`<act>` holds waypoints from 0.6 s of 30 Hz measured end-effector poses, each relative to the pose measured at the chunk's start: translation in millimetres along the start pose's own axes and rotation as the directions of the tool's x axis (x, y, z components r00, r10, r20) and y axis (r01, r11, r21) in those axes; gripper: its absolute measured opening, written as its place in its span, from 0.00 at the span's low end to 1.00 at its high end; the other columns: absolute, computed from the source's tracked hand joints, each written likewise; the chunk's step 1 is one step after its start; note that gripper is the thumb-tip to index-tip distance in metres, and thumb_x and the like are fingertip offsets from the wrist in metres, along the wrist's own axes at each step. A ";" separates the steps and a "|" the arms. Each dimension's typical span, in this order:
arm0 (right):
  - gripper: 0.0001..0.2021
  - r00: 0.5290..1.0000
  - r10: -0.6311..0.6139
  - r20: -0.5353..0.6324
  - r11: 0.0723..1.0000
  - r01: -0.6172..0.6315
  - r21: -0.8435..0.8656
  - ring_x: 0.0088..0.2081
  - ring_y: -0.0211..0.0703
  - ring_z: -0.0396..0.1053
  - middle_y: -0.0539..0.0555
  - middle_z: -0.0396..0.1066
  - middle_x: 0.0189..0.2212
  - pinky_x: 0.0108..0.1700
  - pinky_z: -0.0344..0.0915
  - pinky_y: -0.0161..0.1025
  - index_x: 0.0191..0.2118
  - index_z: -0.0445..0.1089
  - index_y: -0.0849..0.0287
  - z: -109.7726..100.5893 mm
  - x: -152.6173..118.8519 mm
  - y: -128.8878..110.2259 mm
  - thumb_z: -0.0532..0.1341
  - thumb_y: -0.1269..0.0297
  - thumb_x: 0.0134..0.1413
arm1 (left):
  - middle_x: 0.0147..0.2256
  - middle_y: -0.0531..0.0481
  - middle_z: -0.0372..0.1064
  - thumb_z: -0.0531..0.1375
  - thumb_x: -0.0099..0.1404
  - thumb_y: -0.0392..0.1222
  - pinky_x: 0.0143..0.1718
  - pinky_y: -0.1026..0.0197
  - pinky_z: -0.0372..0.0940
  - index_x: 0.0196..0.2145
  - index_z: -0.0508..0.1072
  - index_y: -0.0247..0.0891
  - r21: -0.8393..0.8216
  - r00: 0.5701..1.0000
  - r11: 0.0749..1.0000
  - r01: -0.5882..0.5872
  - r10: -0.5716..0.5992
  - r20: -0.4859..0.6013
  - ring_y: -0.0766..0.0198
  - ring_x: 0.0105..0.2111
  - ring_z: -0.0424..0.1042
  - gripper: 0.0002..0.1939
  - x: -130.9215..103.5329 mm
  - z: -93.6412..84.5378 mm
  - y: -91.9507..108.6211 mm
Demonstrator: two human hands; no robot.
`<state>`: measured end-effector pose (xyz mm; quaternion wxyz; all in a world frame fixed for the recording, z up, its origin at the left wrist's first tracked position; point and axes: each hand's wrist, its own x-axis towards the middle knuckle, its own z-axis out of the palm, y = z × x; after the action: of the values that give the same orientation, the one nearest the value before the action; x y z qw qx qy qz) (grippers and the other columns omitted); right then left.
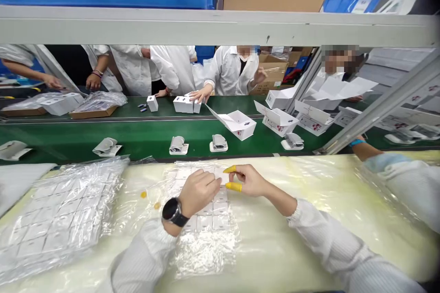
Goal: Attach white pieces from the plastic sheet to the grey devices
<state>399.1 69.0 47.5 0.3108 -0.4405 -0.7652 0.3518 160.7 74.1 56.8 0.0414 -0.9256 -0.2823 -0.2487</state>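
My left hand (201, 191), with a black watch on its wrist, is curled with its knuckles up. Its fingertips meet the edge of a small flat white piece (223, 177); whatever else they grip is hidden. From the right, my right hand (250, 180) holds the same piece between thumb and forefinger, both in yellow finger cots. Under both hands lies a clear plastic bag (206, 249) with rows of small white squares inside. At the left rests a larger clear bag (62, 213) of similar white pieces.
A green conveyor (144, 130) runs across, carrying folded grey-white devices (219, 143) and open white boxes (240, 124). Co-workers in white coats stand beyond it; one hand (202, 94) touches white boxes. A co-worker's sleeve (405, 183) reaches in at right. An overhead shelf beam (220, 27) spans the view.
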 end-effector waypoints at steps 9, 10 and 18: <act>0.14 0.998 -0.035 -0.046 0.899 0.011 -0.438 0.22 0.35 0.59 0.52 0.71 0.26 0.27 0.56 0.34 0.31 0.73 0.62 -81.6 92.2 124.7 0.64 0.54 0.54 | 0.57 0.40 0.63 0.59 0.66 0.45 0.51 0.54 0.68 0.57 0.69 0.41 -0.106 0.909 0.906 0.410 -0.397 0.126 0.52 0.51 0.71 0.23 88.6 70.8 -68.5; 0.13 0.999 -0.045 -0.010 0.890 0.036 -0.454 0.22 0.36 0.59 0.51 0.70 0.24 0.27 0.56 0.34 0.32 0.73 0.63 -85.5 101.2 133.5 0.64 0.55 0.54 | 0.59 0.39 0.61 0.59 0.66 0.44 0.52 0.53 0.69 0.58 0.69 0.40 -0.118 0.897 0.893 0.434 -0.417 0.144 0.51 0.52 0.71 0.23 95.4 81.0 -74.7; 0.10 0.975 -0.119 0.185 0.872 0.192 -0.451 0.30 0.39 0.66 0.54 0.73 0.34 0.34 0.60 0.35 0.40 0.73 0.61 -96.3 122.5 159.9 0.65 0.62 0.54 | 0.58 0.40 0.67 0.58 0.67 0.40 0.58 0.52 0.66 0.56 0.72 0.40 -0.244 0.910 0.877 0.413 -0.389 0.143 0.52 0.55 0.71 0.20 115.1 123.8 -94.9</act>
<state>496.3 262.2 -8.2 0.1643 -0.4110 -0.8816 0.1641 245.7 238.2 -1.6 -0.1498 -0.8541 -0.4332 -0.2458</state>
